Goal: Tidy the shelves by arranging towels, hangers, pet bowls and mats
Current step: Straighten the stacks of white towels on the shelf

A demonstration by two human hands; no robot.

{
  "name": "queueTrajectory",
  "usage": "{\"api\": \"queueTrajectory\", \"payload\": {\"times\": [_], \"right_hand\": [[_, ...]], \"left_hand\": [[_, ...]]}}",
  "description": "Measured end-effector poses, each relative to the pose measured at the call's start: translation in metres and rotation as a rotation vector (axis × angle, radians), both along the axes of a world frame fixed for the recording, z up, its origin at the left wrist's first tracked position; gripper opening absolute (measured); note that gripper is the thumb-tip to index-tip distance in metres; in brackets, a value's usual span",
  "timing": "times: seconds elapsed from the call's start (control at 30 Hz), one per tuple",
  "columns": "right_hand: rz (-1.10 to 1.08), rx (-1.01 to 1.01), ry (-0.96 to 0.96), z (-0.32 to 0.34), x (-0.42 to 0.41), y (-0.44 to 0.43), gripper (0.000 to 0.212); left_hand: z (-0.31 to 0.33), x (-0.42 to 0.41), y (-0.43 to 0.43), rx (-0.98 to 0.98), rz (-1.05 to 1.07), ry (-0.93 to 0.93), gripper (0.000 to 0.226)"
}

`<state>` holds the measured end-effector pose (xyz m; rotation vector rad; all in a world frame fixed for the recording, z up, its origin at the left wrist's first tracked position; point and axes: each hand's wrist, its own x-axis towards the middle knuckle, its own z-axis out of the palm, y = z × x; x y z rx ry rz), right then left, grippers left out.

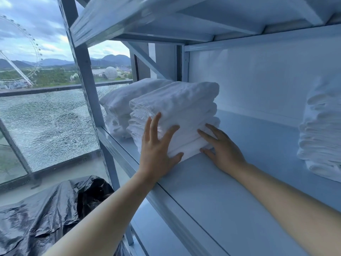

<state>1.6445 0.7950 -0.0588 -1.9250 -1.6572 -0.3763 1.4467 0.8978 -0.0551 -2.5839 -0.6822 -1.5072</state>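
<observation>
Hands [156, 145] [223, 146] press towel stack [175, 106], second stack [118, 100] just behind

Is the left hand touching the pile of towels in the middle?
Touching. The head view shows the left hand pressed flat, fingers spread, against the front of the middle towel pile, with no gap between them.

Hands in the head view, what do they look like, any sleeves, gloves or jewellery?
Both the left hand and the right hand are bare: no gloves, rings or watch show. No sleeve is in view either, right down to the frame edge.
</observation>
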Motion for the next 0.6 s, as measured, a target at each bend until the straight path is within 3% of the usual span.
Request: {"api": "queueTrajectory", "payload": {"times": [0.17,0.43,0.6], "right_hand": [[0.003,0.028,-0.024,-0.0025,-0.0029,-0.003,0.042],[0.01,-0.039,-0.054,-0.0009,-0.0054,-0.0065,0.048],[-0.014,-0.166,-0.06,0.0013,-0.0061,-0.005,0.054]], "left_hand": [[-0.0022,-0.0008,-0.0019,-0.002,0.0,-0.015,0.064],[-0.0049,-0.0031,-0.0011,-0.023,-0.049,0.05,0.084],[-0.0033,-0.0007,0.0013,-0.035,-0.01,0.095,0.078]]}}
